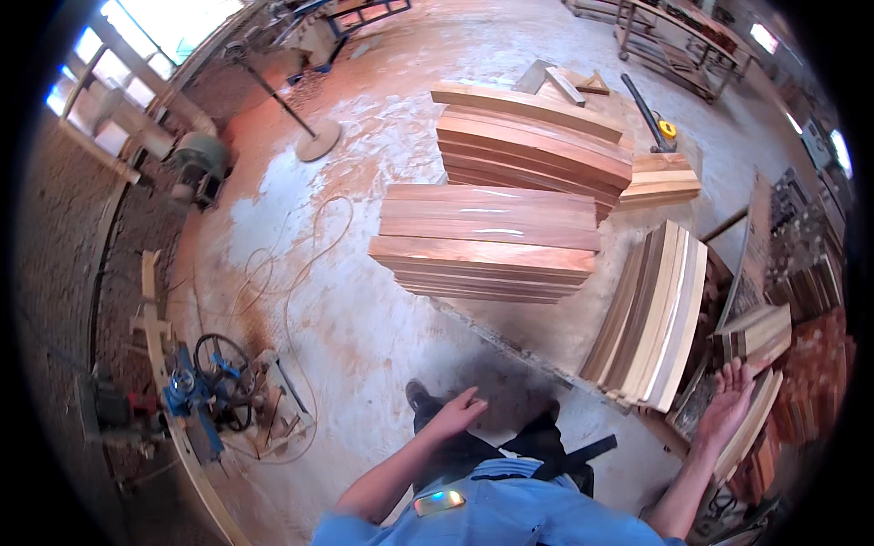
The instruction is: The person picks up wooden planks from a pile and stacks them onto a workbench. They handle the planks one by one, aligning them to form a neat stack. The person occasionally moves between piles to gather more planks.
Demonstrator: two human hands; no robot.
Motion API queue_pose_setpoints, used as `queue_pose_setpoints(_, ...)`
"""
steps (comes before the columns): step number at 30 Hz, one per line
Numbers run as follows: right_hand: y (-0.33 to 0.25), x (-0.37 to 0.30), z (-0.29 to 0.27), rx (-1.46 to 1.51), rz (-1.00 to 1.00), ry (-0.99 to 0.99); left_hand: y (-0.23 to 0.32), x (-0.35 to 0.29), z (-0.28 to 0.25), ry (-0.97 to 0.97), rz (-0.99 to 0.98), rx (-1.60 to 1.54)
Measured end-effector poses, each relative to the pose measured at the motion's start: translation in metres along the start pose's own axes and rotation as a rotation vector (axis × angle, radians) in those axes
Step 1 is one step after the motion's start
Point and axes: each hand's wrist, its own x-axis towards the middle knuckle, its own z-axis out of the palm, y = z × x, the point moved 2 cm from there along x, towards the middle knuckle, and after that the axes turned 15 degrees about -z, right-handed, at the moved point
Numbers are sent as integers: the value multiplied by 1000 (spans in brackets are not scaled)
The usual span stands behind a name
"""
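Note:
My right hand [726,407], fingers stretched out, is at a stack of pale wooden boards [763,333] on the far right. It overlaps the near end of that stack, though I cannot tell whether it presses on the wood. More long pale boards [752,428] lie beside that wrist. In front of my body hangs my left hand [460,411], loosely bent with some fingers extended and nothing in it. Ahead, a neat stack of reddish planks [487,232] rests on a worktable [510,344]. To its right stands a row of brown and pale planks [648,314].
Behind are another plank stack [533,146], shorter pale blocks [655,179], and a yellow tape measure [667,129] beside a dark bar [642,105]. At left, a blue machine with a handwheel [223,369] stands near a loose cable [291,273]. A round-based stand [318,141] is farther back.

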Motion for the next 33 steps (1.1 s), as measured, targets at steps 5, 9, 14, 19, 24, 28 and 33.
queue_pose_setpoints(5, -10, -110, 136, -150, 211, -84, -96, 5, -127, 32, -16, -104)
queue_pose_setpoints(9, 39, -228, 224, -202, 496, -247, -117, -19, -238, 175, -45, -96)
queue_pose_setpoints(14, 80, -312, 286, -240, 751, -276, -149, -13, -345, 236, -33, -255)
queue_pose_setpoints(19, 131, -336, 303, -358, 798, -242, -88, 12, -395, 151, 93, -322)
queue_pose_setpoints(24, 196, -357, 323, -449, 865, -107, 21, 38, -443, 65, 195, -225)
queue_pose_setpoints(28, 253, -394, 308, -492, 959, 14, 57, 65, -507, 79, 123, -110)
queue_pose_setpoints(33, 256, -442, 300, -603, 1052, 160, 65, 122, -584, 98, 7, -25)
